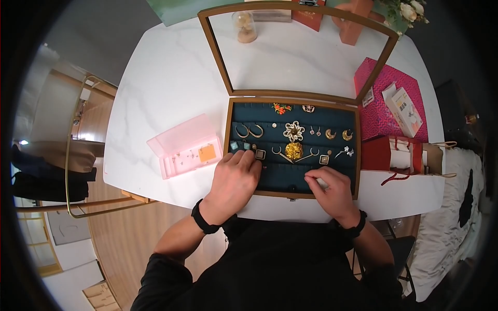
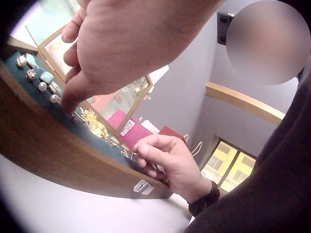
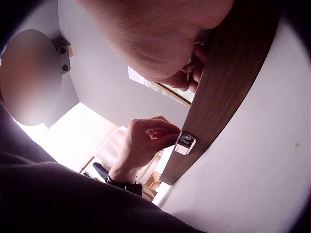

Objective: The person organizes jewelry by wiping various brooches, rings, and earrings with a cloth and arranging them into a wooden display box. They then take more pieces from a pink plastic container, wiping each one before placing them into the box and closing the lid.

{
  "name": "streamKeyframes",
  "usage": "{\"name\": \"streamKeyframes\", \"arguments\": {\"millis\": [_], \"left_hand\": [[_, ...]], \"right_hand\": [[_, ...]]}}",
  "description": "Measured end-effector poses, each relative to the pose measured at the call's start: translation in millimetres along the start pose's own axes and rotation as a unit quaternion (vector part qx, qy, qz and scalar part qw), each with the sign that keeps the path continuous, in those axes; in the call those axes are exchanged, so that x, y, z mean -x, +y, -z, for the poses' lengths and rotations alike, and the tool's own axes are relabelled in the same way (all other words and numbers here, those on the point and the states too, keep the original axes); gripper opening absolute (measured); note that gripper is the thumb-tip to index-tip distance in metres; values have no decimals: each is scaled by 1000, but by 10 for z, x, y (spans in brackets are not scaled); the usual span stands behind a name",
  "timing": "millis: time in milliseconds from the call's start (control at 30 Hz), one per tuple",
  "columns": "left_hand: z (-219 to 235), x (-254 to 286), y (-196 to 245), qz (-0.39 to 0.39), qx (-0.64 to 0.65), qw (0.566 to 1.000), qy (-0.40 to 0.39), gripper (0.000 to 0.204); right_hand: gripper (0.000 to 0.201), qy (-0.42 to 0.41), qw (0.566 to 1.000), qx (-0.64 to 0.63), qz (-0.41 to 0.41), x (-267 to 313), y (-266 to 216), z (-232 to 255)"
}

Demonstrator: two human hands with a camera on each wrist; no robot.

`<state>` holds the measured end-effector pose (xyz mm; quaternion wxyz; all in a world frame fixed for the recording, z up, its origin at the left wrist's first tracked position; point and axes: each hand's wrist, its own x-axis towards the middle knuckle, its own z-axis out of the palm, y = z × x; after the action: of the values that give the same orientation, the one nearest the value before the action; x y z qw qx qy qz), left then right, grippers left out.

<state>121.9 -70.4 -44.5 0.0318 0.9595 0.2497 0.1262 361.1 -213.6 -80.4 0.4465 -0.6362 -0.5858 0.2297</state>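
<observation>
A wooden jewellery box (image 1: 228, 122) with a dark green lining has its glass lid (image 1: 303, 93) raised. My left hand (image 1: 236, 179) reaches over its left part, fingers bent down at a row of earrings. In the left wrist view the thumb is right beside a pearl earring (image 2: 54, 98); what lies under the fingertips is hidden. Over the box's front right, my right hand (image 1: 332, 189) pinches a small silvery thing (image 3: 189, 72), its kind mostly hidden by the fingers. Between the hands lie a gold flower-like ornament (image 1: 293, 151) and a silver flower brooch (image 1: 294, 131). Hoop earrings (image 1: 249, 130) sit at the left.
Left of the box stands an open pink plastic case (image 1: 188, 158) with small pieces inside. To the right are a magenta box (image 1: 365, 78) with a white carton (image 1: 402, 111) on it and a red paper bag (image 1: 376, 154). A glass dome (image 1: 244, 27) stands behind the lid.
</observation>
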Motion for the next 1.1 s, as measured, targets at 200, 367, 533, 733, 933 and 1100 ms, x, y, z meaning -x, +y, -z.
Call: {"name": "streamKeyframes", "arguments": {"millis": [200, 367, 533, 733, 933, 1100], "left_hand": [[-28, 0, -8, -14, -13, 999, 30, 8], [-2, 9, 22, -3, -23, 999, 33, 9], [13, 17, 31, -1, -25, 1000, -19, 10], [-4, 11, 15, -1, -3, 1000, -10, 8], [4, 11, 3, 5, -13, 1000, -5, 9], [-25, 0, 5, -3, -10, 1000, -17, 11]], "right_hand": [[8, -3, 1000, -1, -6, 6, 13, -2], [8, -3, 1000, -4, -8, 6, 1, -2], [9, 0, 1000, -3, 0, 5, 5, -1], [9, -11, 1000, 7, 0, 9, 10, 4], [9, -12, 1000, 9, 0, 20, 17, 2], [9, -12, 1000, 12, 4, 18, 22, 0]]}}
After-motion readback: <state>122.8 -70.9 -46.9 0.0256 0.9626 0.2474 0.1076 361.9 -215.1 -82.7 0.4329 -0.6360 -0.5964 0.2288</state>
